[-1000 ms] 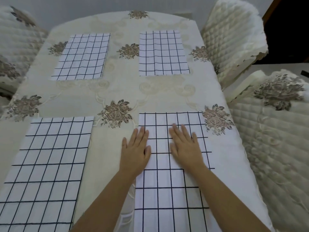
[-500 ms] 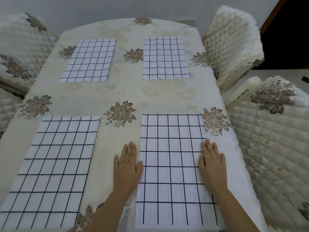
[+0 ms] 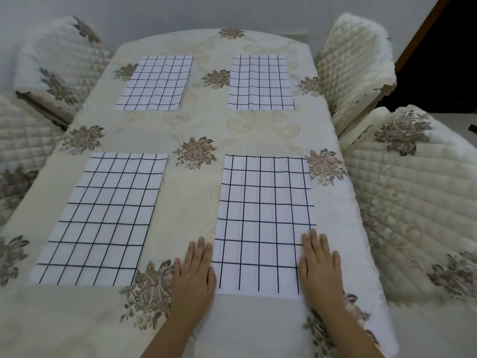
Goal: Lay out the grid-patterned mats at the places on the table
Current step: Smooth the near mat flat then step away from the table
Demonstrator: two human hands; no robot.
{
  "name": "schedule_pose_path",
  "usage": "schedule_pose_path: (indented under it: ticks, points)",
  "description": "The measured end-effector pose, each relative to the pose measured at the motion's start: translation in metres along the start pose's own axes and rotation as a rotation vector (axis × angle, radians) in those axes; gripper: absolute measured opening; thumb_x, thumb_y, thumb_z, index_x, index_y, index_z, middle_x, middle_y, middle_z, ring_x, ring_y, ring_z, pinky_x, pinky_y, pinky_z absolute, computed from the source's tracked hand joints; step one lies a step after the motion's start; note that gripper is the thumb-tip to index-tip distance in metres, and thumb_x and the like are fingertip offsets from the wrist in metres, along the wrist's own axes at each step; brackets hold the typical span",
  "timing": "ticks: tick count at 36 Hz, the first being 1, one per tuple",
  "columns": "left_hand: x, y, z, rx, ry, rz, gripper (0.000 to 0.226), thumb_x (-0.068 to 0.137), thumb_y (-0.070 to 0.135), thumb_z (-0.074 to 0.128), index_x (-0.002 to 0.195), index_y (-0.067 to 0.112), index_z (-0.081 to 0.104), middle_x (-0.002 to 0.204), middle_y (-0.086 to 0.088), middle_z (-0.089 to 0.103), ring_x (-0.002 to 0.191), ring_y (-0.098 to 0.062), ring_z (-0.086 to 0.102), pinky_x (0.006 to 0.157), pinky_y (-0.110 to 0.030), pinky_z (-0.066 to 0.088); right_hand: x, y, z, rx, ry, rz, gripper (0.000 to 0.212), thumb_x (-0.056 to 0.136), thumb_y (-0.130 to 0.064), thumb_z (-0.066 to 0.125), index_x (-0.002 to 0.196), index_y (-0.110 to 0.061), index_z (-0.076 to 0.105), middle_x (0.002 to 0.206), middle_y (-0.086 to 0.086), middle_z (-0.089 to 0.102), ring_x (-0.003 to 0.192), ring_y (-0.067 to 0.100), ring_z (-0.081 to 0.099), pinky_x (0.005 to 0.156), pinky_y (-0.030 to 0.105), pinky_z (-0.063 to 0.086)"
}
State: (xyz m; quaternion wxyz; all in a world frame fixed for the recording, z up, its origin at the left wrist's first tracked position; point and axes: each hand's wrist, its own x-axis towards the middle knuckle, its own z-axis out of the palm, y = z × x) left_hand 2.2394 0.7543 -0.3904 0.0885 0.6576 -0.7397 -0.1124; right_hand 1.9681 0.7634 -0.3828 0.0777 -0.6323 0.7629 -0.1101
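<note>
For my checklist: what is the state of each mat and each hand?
Near right mat: flat, a hand at each side.
Near left mat: flat, untouched.
Far left mat: laid out, slightly wavy.
Far right mat: flat, untouched.
Left hand: open, flat beside mat edge.
Right hand: open, flat on mat edge.

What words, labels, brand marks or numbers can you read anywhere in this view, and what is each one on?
No readable text anywhere in this view.
The white cloth mats with dark grid lines, near right, near left, far left and far right, carry only the grid.
The cream tablecloth with embroidered brown flowers and the quilted cream chair covers show only patterns, with no tag or label.
</note>
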Motion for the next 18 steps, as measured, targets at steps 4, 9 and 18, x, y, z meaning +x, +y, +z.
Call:
schedule_pose_path:
  ticks: [4,9,18]
  points:
    - [-0.016,0.002,-0.001,-0.024,0.005,-0.022,0.057,0.097,0.038,0.005,0.141,0.015,0.034,0.147,-0.002,0.036,0.144,-0.005,-0.005,0.109,-0.042,0.014,-0.023,-0.002,-0.005,0.019,-0.002,0.006,0.046,0.094,-0.027,0.02,0.134,-0.012,0.036,0.14,0.01,0.048,0.13,0.026,0.03,0.09,0.058,0.044]
    - [-0.039,0.008,-0.007,-0.059,-0.004,-0.042,0.055,0.098,0.035,0.008,0.142,0.015,0.034,0.151,0.001,0.029,0.144,-0.005,-0.002,0.114,-0.037,0.005,-0.047,-0.003,-0.009,0.047,-0.043,0.014,0.047,0.097,-0.03,0.014,0.136,-0.014,0.037,0.151,0.004,0.03,0.137,0.021,0.024,0.099,0.05,0.036]
    - [-0.069,0.043,-0.042,-0.464,-0.07,-0.327,0.045,0.096,0.015,0.037,0.14,0.011,0.038,0.151,-0.001,0.028,0.141,-0.014,0.021,0.113,-0.023,0.016,-0.044,-0.029,-0.065,0.57,-0.128,0.274,0.025,0.092,-0.006,0.046,0.112,-0.005,0.06,0.12,0.01,0.054,0.114,0.023,0.049,0.092,0.026,0.035]
